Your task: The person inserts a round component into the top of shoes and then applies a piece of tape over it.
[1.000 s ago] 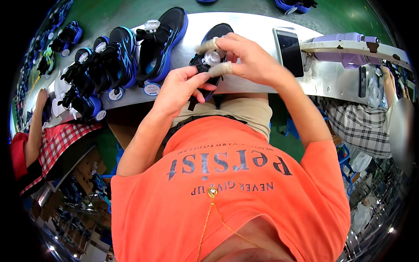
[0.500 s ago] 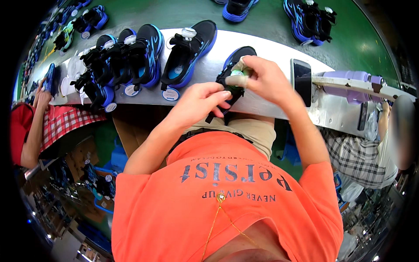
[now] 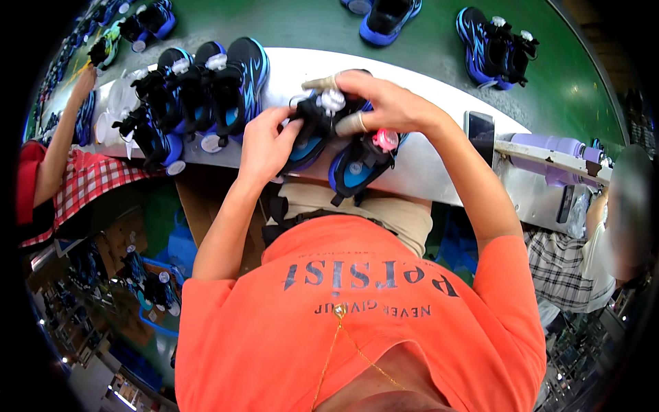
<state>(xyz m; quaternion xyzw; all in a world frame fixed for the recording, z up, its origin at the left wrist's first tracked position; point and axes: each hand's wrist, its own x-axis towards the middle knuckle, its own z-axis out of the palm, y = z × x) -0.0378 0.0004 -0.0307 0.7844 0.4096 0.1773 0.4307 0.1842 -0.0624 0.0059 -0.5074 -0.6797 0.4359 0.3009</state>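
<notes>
A black and blue shoe (image 3: 312, 134) sits at the near edge of the white counter (image 3: 439, 172), in front of the person's body, its toe pointing toward the wearer; a white round dial (image 3: 333, 101) stands on its black upper; the left hand (image 3: 264, 147) lies on the shoe's left side with fingers (image 3: 288, 120) curled onto the upper, grasping it; the right hand (image 3: 384, 103) comes over from the right, its fingers closed on the upper at the dial, two of them wrapped in pale tape; just beside the held shoe, on its right and touching it, lies a second blue shoe (image 3: 360, 165) with a pink dial (image 3: 386, 139), overhanging the near edge of the counter; toward the counter's left end stands a row of black and blue shoes (image 3: 199, 96), packed side by side, white dials showing on several; a dark phone (image 3: 480, 128) lies flat on the counter to the right of the right forearm; farther right a lilac bottle (image 3: 549, 147) lies behind a pale bar near the counter's right end; beyond the counter's far edge further blue shoes (image 3: 498, 44) rest on a green belt (image 3: 309, 24); at the left end another person's arm (image 3: 65, 134), above a red checked garment, reaches up to the counter; a person in a grey checked shirt (image 3: 559, 257) stands at the right end.
</notes>
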